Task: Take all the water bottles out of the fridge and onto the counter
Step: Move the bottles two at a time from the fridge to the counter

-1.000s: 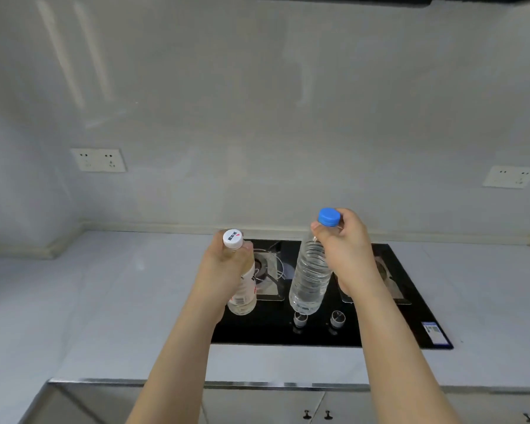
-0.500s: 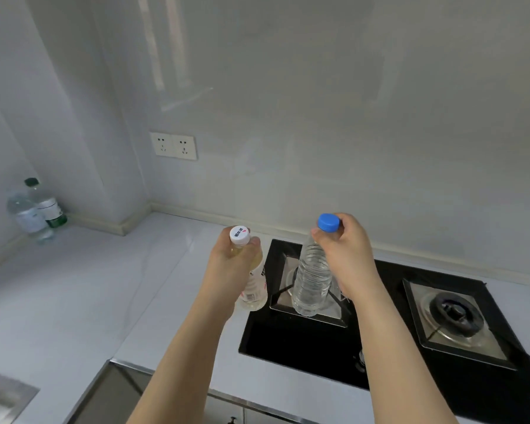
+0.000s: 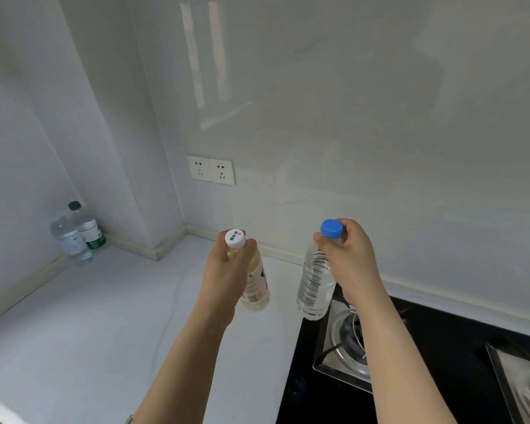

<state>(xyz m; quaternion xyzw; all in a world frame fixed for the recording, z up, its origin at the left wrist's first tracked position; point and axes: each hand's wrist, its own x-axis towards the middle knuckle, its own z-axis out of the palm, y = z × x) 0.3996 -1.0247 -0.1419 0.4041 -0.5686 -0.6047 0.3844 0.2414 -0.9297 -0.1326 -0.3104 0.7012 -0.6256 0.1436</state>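
Fingers of the left hand [image 3: 227,270] curl round the white-capped bottle [image 3: 254,286]; the right hand [image 3: 346,264] pinches the blue-capped bottle [image 3: 314,286] at its neck. Both hang mid-frame above the bench [image 3: 83,325], not yet set down. Two bottles [image 3: 78,232] already stand at far left; the fridge is out of view.

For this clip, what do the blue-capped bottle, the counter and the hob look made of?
Blue-capped bottle: clear, thin ribbed plastic; the wall shows through, and the cap looks like opaque moulded plastic. Counter: pale stone or a stone-look composite, smooth, with faint veins. Hob: glossy black glass, with brushed-metal burner trays.
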